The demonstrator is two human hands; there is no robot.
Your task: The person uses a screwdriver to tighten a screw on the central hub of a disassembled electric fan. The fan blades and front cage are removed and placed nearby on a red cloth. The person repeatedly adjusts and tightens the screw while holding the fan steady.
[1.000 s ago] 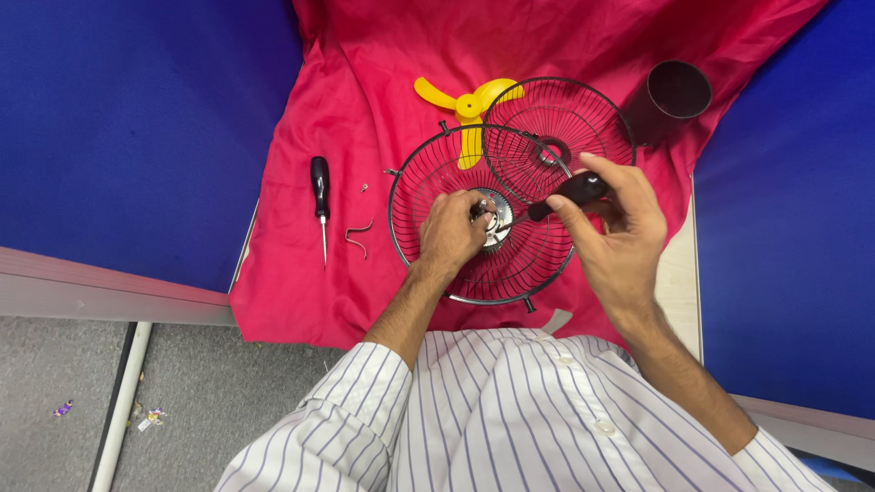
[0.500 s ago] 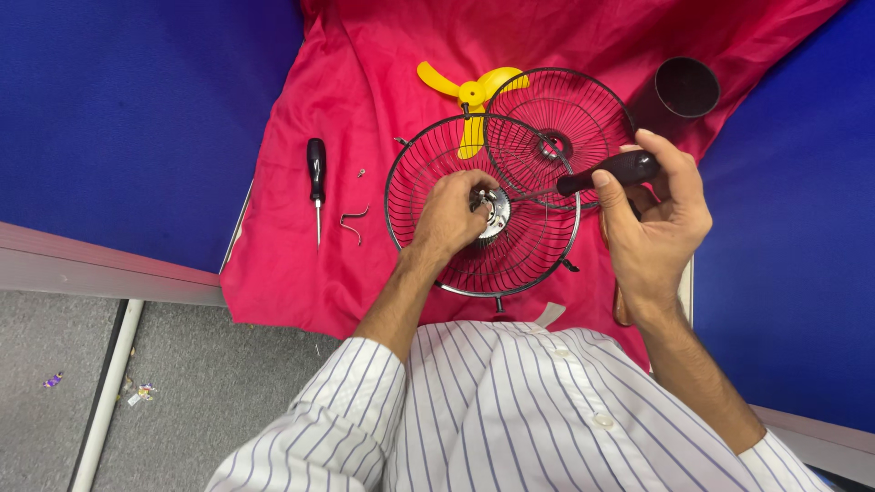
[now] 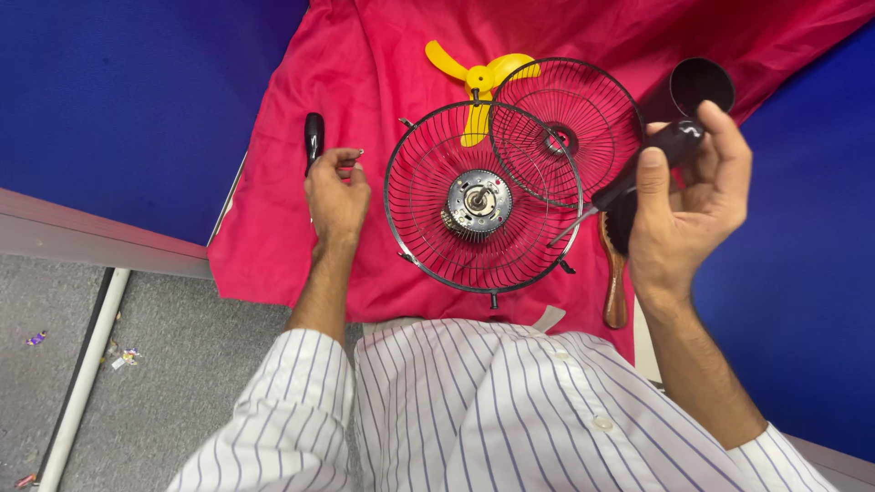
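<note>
On the left of the red cloth (image 3: 273, 228) lies a black-handled screwdriver (image 3: 313, 137). Just beside it the left hand (image 3: 334, 196) pinches something tiny, too small to tell; likely a loosened screw being laid aside. In the middle rests the round black wire fan guard (image 3: 428, 228) with its silver motor hub (image 3: 478, 199) bare, a smaller wire guard (image 3: 583, 118) overlapping its far right. The right hand (image 3: 684, 214) has its grip clamped on a second black-handled screwdriver (image 3: 652, 159), tip raised off the hub. Any remaining hub fasteners would call for bringing it down.

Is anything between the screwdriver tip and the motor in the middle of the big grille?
Nothing visible. The right hand holds the screwdriver above the rear grille; its tip points at the motor over bare wires. The smaller grille sits farther back.
</note>
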